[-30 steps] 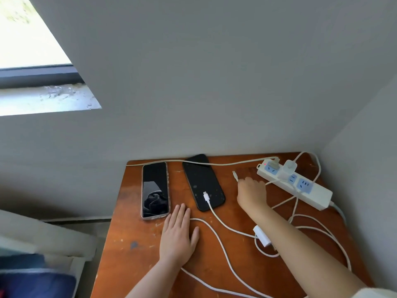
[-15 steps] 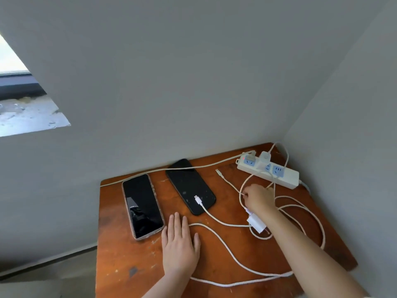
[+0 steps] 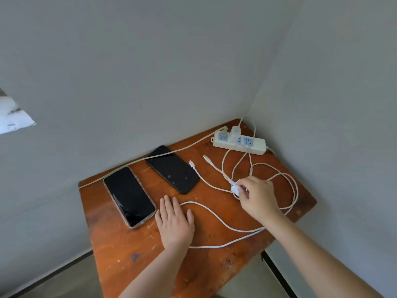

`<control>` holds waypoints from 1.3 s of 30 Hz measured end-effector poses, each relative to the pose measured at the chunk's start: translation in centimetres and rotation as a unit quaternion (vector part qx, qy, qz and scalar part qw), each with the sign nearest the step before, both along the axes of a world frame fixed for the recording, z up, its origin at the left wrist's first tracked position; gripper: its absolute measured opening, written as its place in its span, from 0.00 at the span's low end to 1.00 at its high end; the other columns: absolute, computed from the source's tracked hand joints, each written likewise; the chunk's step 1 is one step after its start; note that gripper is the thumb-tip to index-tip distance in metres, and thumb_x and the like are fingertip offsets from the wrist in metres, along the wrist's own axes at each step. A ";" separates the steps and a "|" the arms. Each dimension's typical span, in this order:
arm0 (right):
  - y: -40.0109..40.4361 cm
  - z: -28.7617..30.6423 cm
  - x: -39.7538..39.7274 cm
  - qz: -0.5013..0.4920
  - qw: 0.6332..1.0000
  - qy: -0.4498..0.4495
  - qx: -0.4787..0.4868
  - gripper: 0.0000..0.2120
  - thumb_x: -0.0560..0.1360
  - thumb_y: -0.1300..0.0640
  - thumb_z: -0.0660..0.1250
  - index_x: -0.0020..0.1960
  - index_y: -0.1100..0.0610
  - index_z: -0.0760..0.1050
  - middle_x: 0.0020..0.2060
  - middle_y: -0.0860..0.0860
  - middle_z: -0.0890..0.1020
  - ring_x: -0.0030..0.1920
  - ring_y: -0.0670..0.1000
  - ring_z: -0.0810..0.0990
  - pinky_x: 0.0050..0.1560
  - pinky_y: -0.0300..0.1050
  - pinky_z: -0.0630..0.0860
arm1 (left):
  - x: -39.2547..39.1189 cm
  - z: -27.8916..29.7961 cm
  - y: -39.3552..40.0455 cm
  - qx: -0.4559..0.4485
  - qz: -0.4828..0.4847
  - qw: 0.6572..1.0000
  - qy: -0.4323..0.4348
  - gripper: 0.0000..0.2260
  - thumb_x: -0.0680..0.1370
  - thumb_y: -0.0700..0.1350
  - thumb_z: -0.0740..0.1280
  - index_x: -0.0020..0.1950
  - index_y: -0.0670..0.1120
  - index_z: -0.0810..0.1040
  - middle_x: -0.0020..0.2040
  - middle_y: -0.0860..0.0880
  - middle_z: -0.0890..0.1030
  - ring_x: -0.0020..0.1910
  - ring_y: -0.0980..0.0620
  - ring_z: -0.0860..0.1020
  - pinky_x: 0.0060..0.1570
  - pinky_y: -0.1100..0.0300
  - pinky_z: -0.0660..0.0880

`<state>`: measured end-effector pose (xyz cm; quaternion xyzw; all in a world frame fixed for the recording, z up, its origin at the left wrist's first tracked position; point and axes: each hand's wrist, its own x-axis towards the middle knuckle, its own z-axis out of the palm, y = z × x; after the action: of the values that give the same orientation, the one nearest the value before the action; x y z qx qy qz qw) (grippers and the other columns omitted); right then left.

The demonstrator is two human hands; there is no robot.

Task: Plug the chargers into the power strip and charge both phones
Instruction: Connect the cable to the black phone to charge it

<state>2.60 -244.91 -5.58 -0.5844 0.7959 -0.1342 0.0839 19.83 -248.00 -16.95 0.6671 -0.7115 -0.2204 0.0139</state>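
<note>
Head view. Wooden table pushed into a wall corner, near and left edges open; bare wood at near left. Two phones, screens up and dark: cased phone at left, black phone just right of it, long axes both running far-left to near-right. One power strip at far right corner, long axis left to right, one white charger seated in it. Second charger pinched in right hand, fingers closed on it, right of centre. Two loose cable tips pointing far-left, beside black phone. Left hand flat, fingers extended, palm down on wood, gripping nothing.
</note>
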 end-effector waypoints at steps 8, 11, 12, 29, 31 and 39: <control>-0.8 -5.9 2.5 0.144 0.979 -0.011 0.141 0.12 0.77 0.58 0.62 0.60 0.57 0.75 0.56 0.53 0.80 0.55 0.50 0.77 0.54 0.39 0.75 | 1.5 1.2 -0.4 0.019 0.017 0.995 0.097 0.22 0.80 0.52 0.52 0.72 0.47 0.55 0.75 0.49 0.55 0.74 0.50 0.50 0.71 0.55 0.47; -2.0 -7.1 2.6 0.163 0.973 0.008 0.166 0.15 0.77 0.55 0.62 0.63 0.56 0.71 0.58 0.53 0.79 0.56 0.52 0.77 0.55 0.42 0.75 | 2.3 1.6 -0.8 0.000 0.026 0.995 0.100 0.20 0.79 0.50 0.55 0.71 0.48 0.59 0.73 0.49 0.61 0.73 0.50 0.56 0.70 0.55 0.54; -2.6 -7.3 2.7 0.169 0.972 0.011 0.160 0.16 0.78 0.54 0.61 0.64 0.56 0.70 0.58 0.53 0.78 0.56 0.52 0.78 0.55 0.42 0.74 | 2.4 1.8 -1.2 -0.012 0.028 0.995 0.099 0.20 0.79 0.49 0.56 0.71 0.48 0.60 0.73 0.49 0.62 0.72 0.50 0.57 0.69 0.55 0.56; -5.5 -9.1 -0.3 0.193 0.978 -0.051 0.055 0.17 0.77 0.64 0.57 0.64 0.53 0.72 0.48 0.53 0.82 0.46 0.54 0.79 0.50 0.45 0.64 | -0.9 3.9 -14.5 0.049 -0.438 0.868 -0.228 0.45 0.69 0.54 0.71 0.73 0.47 0.43 0.76 0.47 0.45 0.74 0.49 0.41 0.70 0.51 0.42; -5.3 -9.2 -0.5 0.197 0.976 -0.037 0.089 0.18 0.76 0.66 0.56 0.63 0.55 0.73 0.51 0.52 0.79 0.49 0.53 0.77 0.54 0.43 0.67 | -1.7 4.0 -14.8 0.044 -0.475 0.845 -0.239 0.45 0.68 0.54 0.71 0.73 0.46 0.43 0.76 0.47 0.46 0.74 0.48 0.42 0.70 0.52 0.41; -5.5 -9.0 1.6 0.232 0.968 -0.018 0.094 0.12 0.79 0.59 0.57 0.61 0.57 0.73 0.52 0.55 0.79 0.50 0.54 0.77 0.52 0.46 0.68 | -2.8 4.7 -15.0 0.038 -0.511 0.833 -0.212 0.44 0.66 0.55 0.73 0.72 0.43 0.52 0.74 0.43 0.57 0.73 0.45 0.54 0.71 0.54 0.48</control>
<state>4.21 -250.45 -14.56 -0.7399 0.6461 -0.0462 0.1815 16.99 -263.02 -12.22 0.2392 -0.9275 -0.0764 -0.2768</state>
